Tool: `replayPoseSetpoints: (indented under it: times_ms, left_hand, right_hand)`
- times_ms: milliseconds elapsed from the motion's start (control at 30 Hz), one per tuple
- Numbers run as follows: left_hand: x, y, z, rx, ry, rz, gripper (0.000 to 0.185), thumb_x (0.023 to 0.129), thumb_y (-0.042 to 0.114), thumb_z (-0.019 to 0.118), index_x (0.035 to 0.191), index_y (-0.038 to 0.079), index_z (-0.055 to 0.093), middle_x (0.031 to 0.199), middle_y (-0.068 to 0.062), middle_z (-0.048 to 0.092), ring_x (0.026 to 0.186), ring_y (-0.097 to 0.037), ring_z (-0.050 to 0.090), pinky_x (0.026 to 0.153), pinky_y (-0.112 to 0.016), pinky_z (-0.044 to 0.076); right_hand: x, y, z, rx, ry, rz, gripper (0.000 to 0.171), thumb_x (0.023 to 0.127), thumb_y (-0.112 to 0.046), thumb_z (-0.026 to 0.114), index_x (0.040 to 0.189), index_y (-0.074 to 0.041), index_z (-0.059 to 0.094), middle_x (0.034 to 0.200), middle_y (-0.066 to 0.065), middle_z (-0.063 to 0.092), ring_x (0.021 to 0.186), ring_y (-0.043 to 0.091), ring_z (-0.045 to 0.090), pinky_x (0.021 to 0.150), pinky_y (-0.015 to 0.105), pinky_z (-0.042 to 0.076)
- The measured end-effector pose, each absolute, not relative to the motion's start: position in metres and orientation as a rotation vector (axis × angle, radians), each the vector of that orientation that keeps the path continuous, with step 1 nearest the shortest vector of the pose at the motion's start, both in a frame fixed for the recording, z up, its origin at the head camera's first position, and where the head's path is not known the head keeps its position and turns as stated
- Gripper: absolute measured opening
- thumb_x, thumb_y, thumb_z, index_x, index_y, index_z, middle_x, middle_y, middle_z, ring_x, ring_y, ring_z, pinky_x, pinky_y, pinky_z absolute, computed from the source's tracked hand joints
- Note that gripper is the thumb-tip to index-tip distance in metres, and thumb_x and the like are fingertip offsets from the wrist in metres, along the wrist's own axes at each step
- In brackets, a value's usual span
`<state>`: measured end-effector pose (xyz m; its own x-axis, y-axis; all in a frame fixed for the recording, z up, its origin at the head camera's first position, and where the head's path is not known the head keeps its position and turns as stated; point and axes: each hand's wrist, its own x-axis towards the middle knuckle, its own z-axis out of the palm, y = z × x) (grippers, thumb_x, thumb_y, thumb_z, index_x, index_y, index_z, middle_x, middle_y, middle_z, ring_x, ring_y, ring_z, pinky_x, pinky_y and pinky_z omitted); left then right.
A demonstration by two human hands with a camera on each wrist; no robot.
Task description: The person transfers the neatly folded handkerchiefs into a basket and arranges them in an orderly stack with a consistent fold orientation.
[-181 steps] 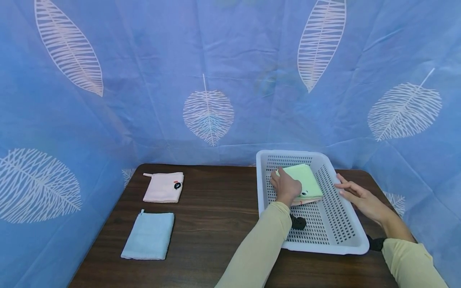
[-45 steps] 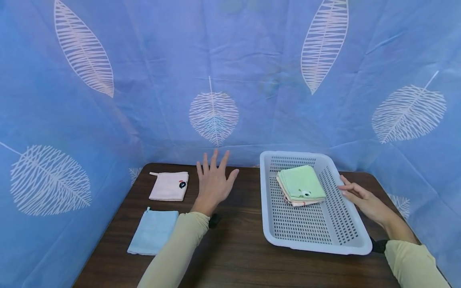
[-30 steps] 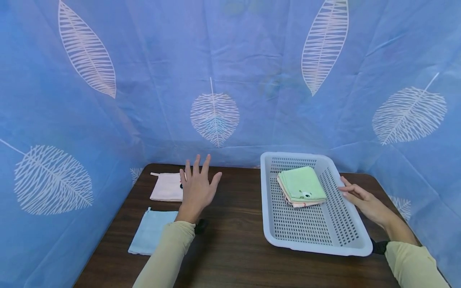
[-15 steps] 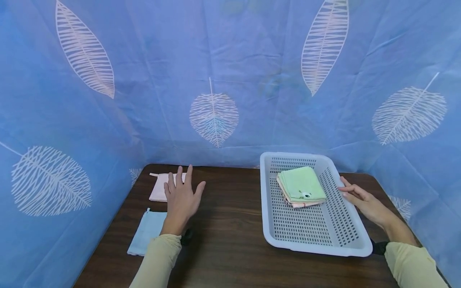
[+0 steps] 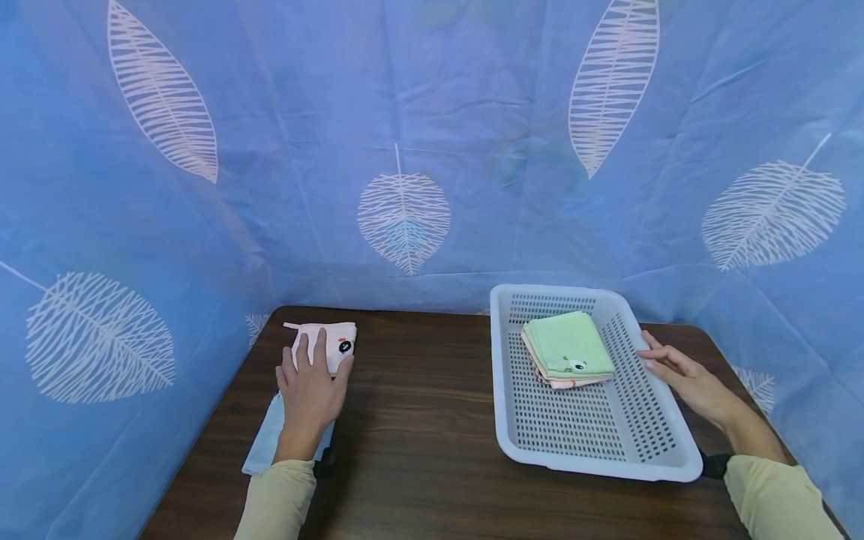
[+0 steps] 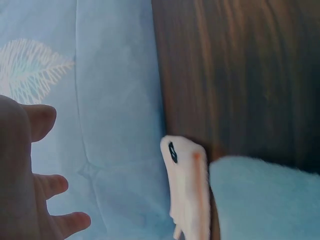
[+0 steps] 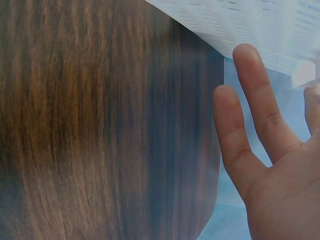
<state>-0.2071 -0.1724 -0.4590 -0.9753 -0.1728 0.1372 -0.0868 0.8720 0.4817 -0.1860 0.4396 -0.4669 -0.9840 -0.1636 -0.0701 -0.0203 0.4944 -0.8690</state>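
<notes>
Head view shows the sorting partway through, judging by how the cloths lie. A green cloth [image 5: 568, 346] sits folded on top of a pinkish one inside the white basket [image 5: 664, 450], just beside the right hand [image 5: 682, 373], whose relaxed fingers rest against the basket's right rim and hold nothing. Two cloths are not yet in the basket and lie on the counter [image 5: 418, 420], well apart from it. The left hand [image 5: 309, 390] hovers flat and open over the light blue cloth [image 5: 262, 442], which shows only at its edges beneath the palm, while the fingertips reach the near edge of the pink cloth [image 5: 332, 341] just beyond; whether they press on it I cannot tell. From the left wrist view, the pink cloth [image 6: 187, 187] and blue cloth [image 6: 260, 200] lie nearly touching, ahead of the spread fingers [image 6: 55, 186]. So two cloths appear stowed and two remain, with neither yet gripped.
</notes>
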Motion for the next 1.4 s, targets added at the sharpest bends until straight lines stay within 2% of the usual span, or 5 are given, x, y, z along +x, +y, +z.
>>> replayPoseSetpoints:
  times_ms: [600,900,1067,1233,1400]
  left_hand:
    - [-0.194,-0.211,-0.486,0.416,-2.992,-0.777,0.081,0.103,0.053,0.044,0.163,0.007,0.013,0.167,-0.033,0.002,0.150,-0.061,-0.001,0.118,-0.077,0.002]
    - [-0.191,-0.221,-0.493,0.552,-3.049,-0.809,0.084,0.103,0.053,0.045,0.163,0.005,0.012,0.166,-0.033,0.001,0.149,-0.062,0.003,0.118,-0.078,0.006]
    - [-0.186,-0.222,-0.494,0.577,-3.071,-0.823,0.084,0.103,0.053,0.045,0.163,0.004,0.011,0.164,-0.036,0.005,0.145,-0.065,0.010,0.115,-0.079,0.014]
    - [-0.182,-0.225,-0.499,0.568,-3.094,-0.808,0.087,0.102,0.055,0.044,0.163,0.003,0.010,0.161,-0.039,0.010,0.141,-0.066,0.017,0.112,-0.080,0.021]
    - [-0.183,-0.227,-0.503,0.603,-3.111,-0.814,0.091,0.101,0.058,0.046,0.163,0.002,0.009,0.159,-0.039,0.014,0.139,-0.065,0.021,0.112,-0.079,0.023]
  right_hand:
    - [-0.187,0.439,-0.469,-0.139,2.628,-1.463,0.051,0.109,-0.038,0.045,0.146,-0.003,0.042,0.164,-0.030,-0.006,0.151,-0.012,-0.006,0.113,0.080,0.010]
    - [-0.184,0.440,-0.468,-0.224,2.708,-1.393,0.046,0.110,-0.034,0.044,0.145,-0.003,0.044,0.163,-0.033,-0.002,0.131,-0.031,0.010,0.087,-0.004,0.026]
    - [-0.185,0.439,-0.468,-0.211,2.695,-1.398,0.046,0.110,-0.034,0.043,0.145,-0.003,0.043,0.163,-0.034,-0.002,0.134,-0.029,0.007,0.112,0.009,0.028]
    - [-0.186,0.437,-0.467,-0.156,2.624,-1.466,0.051,0.110,-0.037,0.045,0.146,-0.002,0.041,0.162,-0.033,-0.005,0.152,-0.010,-0.009,0.112,0.081,0.009]
    - [-0.186,0.436,-0.466,-0.142,2.608,-1.486,0.052,0.109,-0.037,0.045,0.146,-0.001,0.041,0.163,-0.032,-0.007,0.158,0.017,-0.017,0.111,0.082,0.005]
